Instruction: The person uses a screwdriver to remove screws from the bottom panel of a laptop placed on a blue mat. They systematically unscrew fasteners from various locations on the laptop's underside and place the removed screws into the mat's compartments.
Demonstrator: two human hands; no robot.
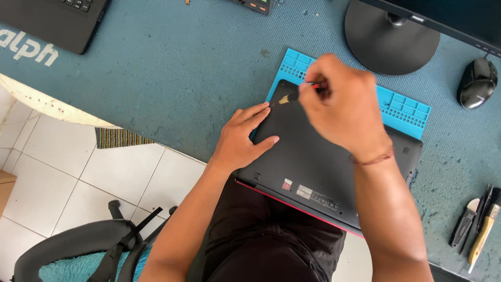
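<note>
A black laptop [313,162] lies upside down, partly on a blue silicone mat [404,107] and partly over my lap. My left hand [242,138] rests flat on the laptop's left edge, fingers spread, holding nothing. My right hand [339,104] hovers over the laptop's far left corner and grips a small brush [289,97] with a red handle; its pale bristles touch the laptop's corner. The hand hides most of the handle.
A monitor stand [389,39] and a black mouse [476,82] sit at the far right. Several hand tools [477,224] lie at the right edge. Another laptop [52,21] is at the top left. An office chair [78,245] stands on the tiled floor below.
</note>
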